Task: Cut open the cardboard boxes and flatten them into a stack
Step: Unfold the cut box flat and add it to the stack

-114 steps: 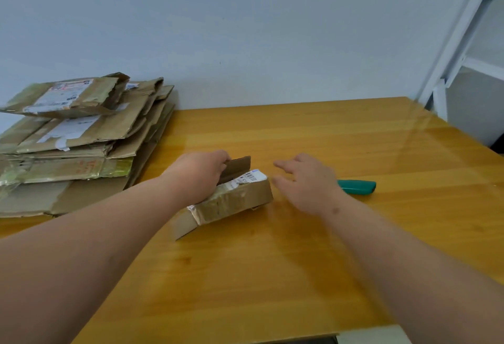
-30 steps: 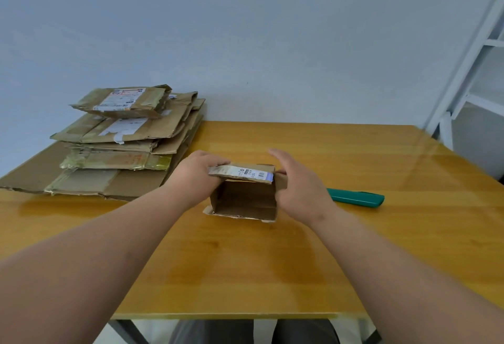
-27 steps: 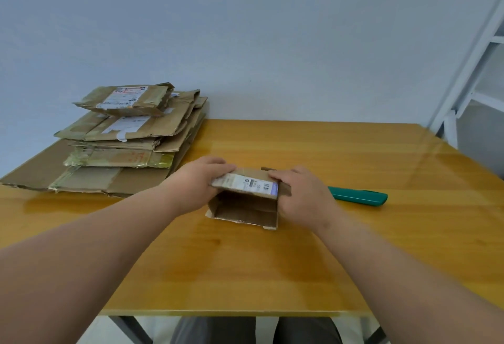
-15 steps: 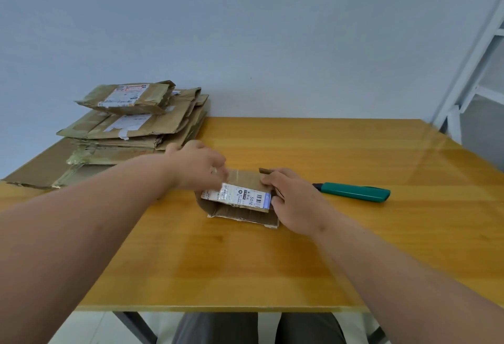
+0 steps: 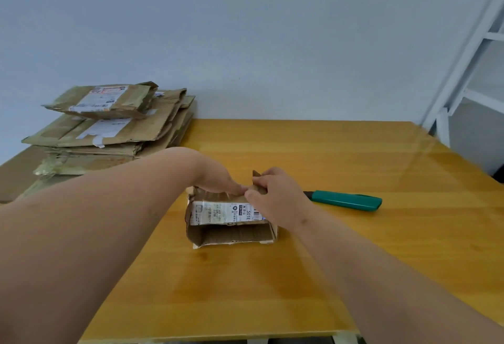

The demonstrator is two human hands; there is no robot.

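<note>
Pressing down on the small cardboard box [image 5: 231, 218] at mid-tabletop [image 5: 341, 158], left hand [image 5: 218, 180] lies flat-fingered on its top; right hand [image 5: 275, 196] pinches a rear flap. Light, creased board should fold easily; take hold along the flap edges.

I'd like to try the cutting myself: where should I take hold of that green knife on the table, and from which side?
Grip the green knife around the middle of its long handle, coming down from above with fingers across its narrow width. It lies flat on the table, to the right of the small box, with nothing beside it. The dark tip points left toward the right hand, so I'd stay right of it.
</note>
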